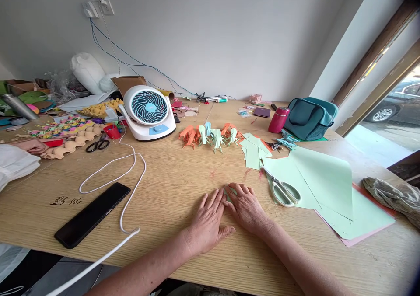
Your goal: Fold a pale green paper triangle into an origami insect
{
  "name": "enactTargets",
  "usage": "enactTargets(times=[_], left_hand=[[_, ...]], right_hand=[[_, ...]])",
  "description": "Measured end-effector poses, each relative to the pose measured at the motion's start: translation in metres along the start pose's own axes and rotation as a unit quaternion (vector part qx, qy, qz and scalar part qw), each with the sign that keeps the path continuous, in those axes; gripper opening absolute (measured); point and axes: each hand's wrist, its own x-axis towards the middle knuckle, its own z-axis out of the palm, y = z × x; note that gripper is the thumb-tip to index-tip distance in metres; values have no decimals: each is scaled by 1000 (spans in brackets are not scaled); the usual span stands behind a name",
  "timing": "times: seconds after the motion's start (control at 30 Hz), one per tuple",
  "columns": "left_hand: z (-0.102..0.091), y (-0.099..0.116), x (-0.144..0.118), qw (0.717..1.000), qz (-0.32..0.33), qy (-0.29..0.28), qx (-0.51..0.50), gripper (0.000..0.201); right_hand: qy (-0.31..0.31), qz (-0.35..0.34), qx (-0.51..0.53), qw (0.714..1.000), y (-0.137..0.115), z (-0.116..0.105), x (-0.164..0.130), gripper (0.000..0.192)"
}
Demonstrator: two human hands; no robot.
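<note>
Head view: left hand (pixel 207 219) and right hand (pixel 246 207) press flat, fingers together, on a small pale-green folded paper (pixel 229 192)
Room: bare wooden tabletop (pixel 170 186) toward the near edge
Obstacles: white-handled scissors (pixel 282 189) just right; black phone (pixel 92 214), white cable (pixel 126 178) left

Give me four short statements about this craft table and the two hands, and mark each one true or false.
1. Both hands, left hand and right hand, press flat on a small pale green paper piece. True.
2. The white-handled scissors lie on the black phone. False: they lie on the large pale green paper sheets; the flat black phone lies apart.
3. The folded orange and green paper figures sit beyond the hands. True.
4. The white desk fan stands right of the teal bag. False: left of the teal fabric bag.
</note>
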Motion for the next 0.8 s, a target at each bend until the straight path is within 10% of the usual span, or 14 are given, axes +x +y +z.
enactTargets(times=[0.8], left_hand=[[0,-11,16,1000,13,-20,3,87]], right_hand=[[-14,-14,-6,1000,6,16,-6,65]])
